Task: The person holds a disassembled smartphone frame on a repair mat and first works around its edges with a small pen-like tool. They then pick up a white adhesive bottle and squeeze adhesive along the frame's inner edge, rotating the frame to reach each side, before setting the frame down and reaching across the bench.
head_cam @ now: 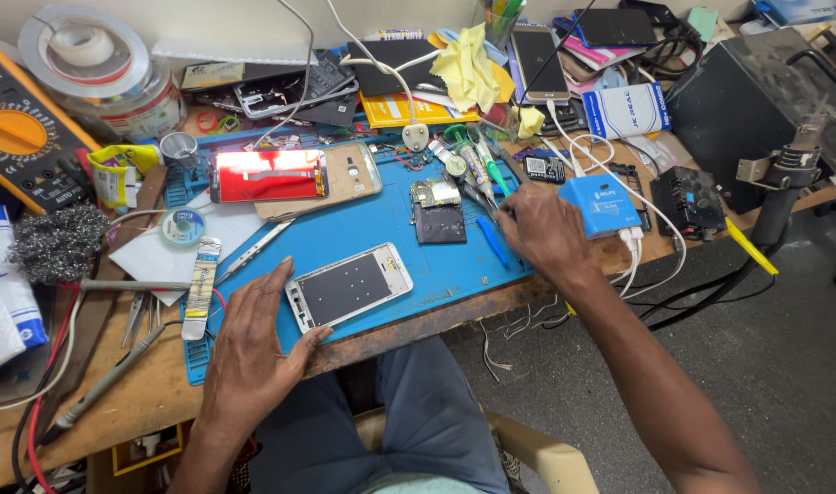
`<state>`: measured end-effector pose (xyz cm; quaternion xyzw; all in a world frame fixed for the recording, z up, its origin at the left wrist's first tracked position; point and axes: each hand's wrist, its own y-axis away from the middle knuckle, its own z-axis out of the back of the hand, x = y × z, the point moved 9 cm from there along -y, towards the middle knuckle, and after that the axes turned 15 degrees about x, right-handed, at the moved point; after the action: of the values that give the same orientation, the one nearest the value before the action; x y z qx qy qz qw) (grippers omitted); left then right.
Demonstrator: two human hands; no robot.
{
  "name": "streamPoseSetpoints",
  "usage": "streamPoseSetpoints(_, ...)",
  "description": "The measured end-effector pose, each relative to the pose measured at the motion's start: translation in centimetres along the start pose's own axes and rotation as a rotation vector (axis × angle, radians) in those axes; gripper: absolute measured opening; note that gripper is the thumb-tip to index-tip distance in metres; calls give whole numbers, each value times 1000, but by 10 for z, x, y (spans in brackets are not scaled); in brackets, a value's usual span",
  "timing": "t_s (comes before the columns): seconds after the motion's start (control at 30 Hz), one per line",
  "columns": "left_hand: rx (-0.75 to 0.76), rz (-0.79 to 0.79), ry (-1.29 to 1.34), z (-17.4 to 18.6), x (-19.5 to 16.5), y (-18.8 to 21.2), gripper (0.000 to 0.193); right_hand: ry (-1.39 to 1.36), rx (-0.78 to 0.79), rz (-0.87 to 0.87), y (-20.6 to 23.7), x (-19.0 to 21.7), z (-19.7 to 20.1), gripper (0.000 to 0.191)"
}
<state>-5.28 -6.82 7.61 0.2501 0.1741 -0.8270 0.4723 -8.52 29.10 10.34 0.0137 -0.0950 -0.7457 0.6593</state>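
On the blue repair mat point(363, 229), the white phone frame point(349, 285) is lying stripped, its circuit board point(436, 209) sitting apart, still uninstalled. The left hand point(253, 338) is resting flat, open, beside the frame; the right hand point(539, 229) is closing around tools point(473, 169).

left hand point(253, 343): flat, fingers spread | right hand point(541, 229): curled, reaching forward

Two hands are seen, the left hand point(253, 352) and the right hand point(539, 229). Three opened phone bodies are counted on the blue mat point(363, 224): a white phone frame point(347, 286), a gold phone back point(345, 177) and a lit red screen point(268, 175). One circuit board point(436, 210) is counted, one multimeter point(20, 137), one blue box point(601, 205) (cables attached) and two tape rolls point(84, 50).
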Motion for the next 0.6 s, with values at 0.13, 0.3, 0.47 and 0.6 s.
streamPoseSetpoints(0.13,5,-9,-30,-2,2,-1,92,-125,-174,82,10,-1,17,16)
streamPoseSetpoints(0.3,-69,-92,-35,5,-5,0,88,-341,-344,-32,73,-61,47,22)
streamPoseSetpoints(0.47,-28,-19,-59,-1,0,0,92,-487,-167,-267,140,-100,-1,44)
streamPoseSetpoints(0.6,-39,-51,-87,-1,-1,-1,92,-476,-272,-196,146,-77,-44,60)
